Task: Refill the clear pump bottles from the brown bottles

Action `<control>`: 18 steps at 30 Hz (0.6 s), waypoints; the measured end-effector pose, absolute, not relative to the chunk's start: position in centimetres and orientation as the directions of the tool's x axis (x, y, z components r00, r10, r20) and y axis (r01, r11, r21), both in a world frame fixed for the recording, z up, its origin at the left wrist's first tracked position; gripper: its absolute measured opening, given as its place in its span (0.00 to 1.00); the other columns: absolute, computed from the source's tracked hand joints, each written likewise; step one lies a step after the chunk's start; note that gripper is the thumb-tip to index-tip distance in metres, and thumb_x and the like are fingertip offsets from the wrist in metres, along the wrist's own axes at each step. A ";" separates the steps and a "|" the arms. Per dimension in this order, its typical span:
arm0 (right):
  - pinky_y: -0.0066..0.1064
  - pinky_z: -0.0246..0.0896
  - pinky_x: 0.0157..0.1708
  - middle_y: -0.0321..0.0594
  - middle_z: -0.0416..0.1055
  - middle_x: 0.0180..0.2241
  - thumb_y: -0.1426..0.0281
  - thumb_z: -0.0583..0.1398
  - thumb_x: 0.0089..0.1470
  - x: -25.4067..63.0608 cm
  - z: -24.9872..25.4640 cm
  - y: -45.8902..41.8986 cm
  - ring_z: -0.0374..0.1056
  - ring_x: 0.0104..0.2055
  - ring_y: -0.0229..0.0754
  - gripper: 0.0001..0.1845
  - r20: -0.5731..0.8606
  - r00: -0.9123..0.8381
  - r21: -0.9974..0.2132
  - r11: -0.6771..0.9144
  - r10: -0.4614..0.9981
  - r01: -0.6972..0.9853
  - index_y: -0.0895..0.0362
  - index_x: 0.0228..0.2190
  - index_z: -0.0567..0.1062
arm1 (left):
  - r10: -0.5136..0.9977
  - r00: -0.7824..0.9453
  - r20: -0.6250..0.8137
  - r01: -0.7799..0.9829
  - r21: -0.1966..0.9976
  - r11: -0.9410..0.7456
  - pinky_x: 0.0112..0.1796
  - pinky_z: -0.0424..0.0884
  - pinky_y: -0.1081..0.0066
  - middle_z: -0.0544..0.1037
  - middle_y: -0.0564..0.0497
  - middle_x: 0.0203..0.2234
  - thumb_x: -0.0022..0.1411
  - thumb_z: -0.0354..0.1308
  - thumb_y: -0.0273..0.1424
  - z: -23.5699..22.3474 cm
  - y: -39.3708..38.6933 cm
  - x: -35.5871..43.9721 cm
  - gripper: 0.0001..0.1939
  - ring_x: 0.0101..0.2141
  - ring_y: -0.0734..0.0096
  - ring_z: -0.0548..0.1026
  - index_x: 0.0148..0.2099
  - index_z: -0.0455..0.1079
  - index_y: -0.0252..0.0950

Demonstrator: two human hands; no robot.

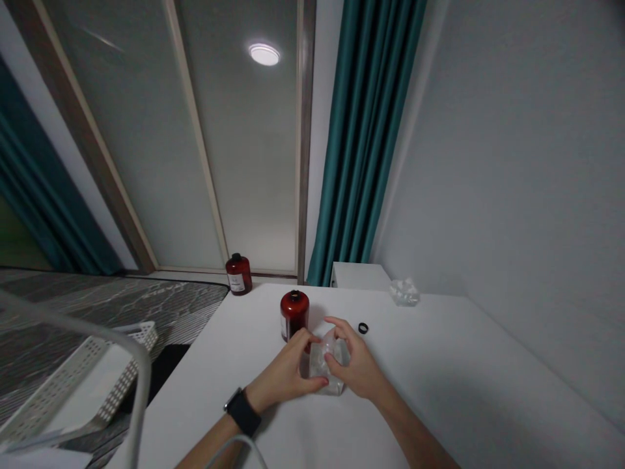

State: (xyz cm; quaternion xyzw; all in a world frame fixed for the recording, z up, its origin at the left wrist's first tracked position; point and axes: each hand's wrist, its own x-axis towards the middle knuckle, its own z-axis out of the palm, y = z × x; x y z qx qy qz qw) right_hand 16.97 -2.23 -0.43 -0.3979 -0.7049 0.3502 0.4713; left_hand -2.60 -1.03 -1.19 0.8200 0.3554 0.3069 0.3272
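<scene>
A clear, squarish container (334, 388) stands on the white table, partly covered by my hands. My left hand (288, 371) wraps around its left side, thumb at the front and fingers behind. From the right, my right hand (355, 361) curls its thumb and fingers around the container's upper part. What exactly sits at the top between my fingers is hard to make out. Just behind my left hand is a brown-red bottle (295, 311) with a pale label and no cap on its neck. Near my right fingertips lies a small black ring-shaped cap (362, 328).
A second brown-red bottle (238, 277) with a black cap is at the table's far left corner. Crumpled clear plastic (404, 292) lies by the right wall, near a white box-like cabinet (361, 276). At left are a white perforated basket (49, 407) and a curved pale tube (142, 391).
</scene>
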 end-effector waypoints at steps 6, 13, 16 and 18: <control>0.42 0.60 0.53 0.41 0.68 0.43 0.76 0.60 0.45 16.5 -0.3 -2.5 0.66 0.48 0.47 0.34 0.382 -0.212 -0.849 0.432 0.900 0.305 0.54 0.56 0.66 | 0.779 0.546 0.308 0.369 0.746 -0.554 0.46 0.67 0.62 0.68 0.48 0.44 0.51 0.67 0.32 -1.4 -1.0 -2.4 0.25 0.44 0.58 0.70 0.49 0.62 0.37; 0.40 0.60 0.54 0.41 0.70 0.44 0.78 0.57 0.45 16.8 -0.1 -2.7 0.67 0.48 0.45 0.35 0.359 -0.252 -0.835 0.430 0.899 0.343 0.55 0.57 0.65 | 0.785 0.527 0.324 0.370 0.744 -0.556 0.45 0.67 0.63 0.69 0.48 0.43 0.51 0.67 0.31 -1.6 -1.0 -2.3 0.24 0.44 0.59 0.70 0.48 0.63 0.37; 0.41 0.59 0.55 0.43 0.69 0.47 0.79 0.55 0.46 16.8 0.2 -2.8 0.66 0.51 0.46 0.32 0.404 -0.305 -0.807 0.494 0.862 0.326 0.55 0.55 0.67 | 0.786 0.520 0.335 0.362 0.747 -0.558 0.46 0.67 0.63 0.69 0.49 0.43 0.50 0.67 0.30 -1.8 -1.0 -2.2 0.24 0.44 0.59 0.70 0.48 0.62 0.38; 0.41 0.60 0.54 0.43 0.69 0.46 0.78 0.58 0.48 16.6 0.3 -2.8 0.65 0.50 0.47 0.28 0.420 -0.300 -0.783 0.509 0.857 0.358 0.55 0.52 0.70 | 0.788 0.515 0.338 0.362 0.747 -0.557 0.46 0.67 0.63 0.69 0.49 0.43 0.50 0.67 0.30 -1.8 -1.0 -2.2 0.24 0.44 0.59 0.70 0.48 0.62 0.38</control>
